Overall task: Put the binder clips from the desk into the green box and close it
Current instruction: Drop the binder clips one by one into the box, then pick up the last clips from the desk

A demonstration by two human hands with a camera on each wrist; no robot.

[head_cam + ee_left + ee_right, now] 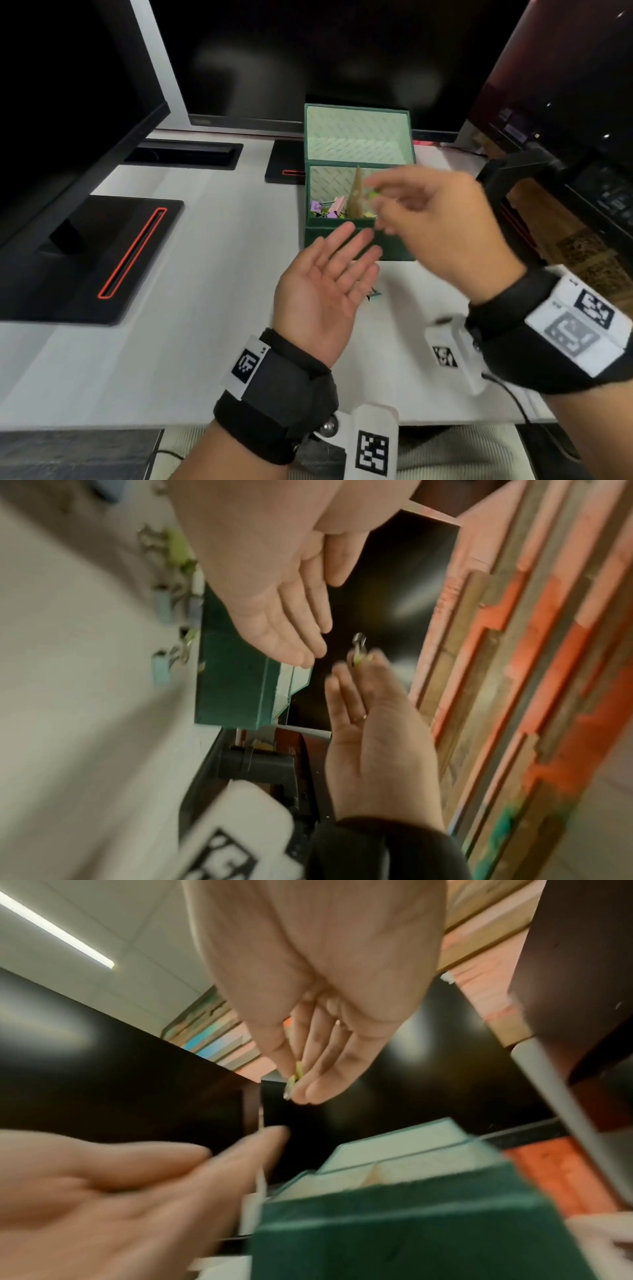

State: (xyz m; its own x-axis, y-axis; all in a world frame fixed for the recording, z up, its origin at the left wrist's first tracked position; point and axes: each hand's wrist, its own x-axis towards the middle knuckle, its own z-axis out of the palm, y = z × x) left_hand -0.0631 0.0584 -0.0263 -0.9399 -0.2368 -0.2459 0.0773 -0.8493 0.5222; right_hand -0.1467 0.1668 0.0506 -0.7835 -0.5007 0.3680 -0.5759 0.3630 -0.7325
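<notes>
We are carrying a yellow-green binder clip [373, 196] to the green box [342, 236], which is standing lid-up at the back of the bench [212, 308].

1. Left side. We are holding the left hand [325, 287] palm-up with its fingers straight, released and empty, just in front of the box's front wall. It should be kept there, below the rim, so that a clip slipping out lands in the palm and not on the bench.

2. Centre. More binder clips [171, 599] are lying on the bench beside the box, and one small clip [372, 294] is showing just past the left palm. Clips in purple and pink [325, 207] are already lying in the box's left part, beside a tan divider [358, 192].

3. Right side. We are pinching the clip between thumb and fingertips of the right hand [435, 222], above the box opening. We advise lowering it past the rim before letting go, clear of the divider.

The lid [358, 133] is to be left upright until the bench clips are in.
</notes>
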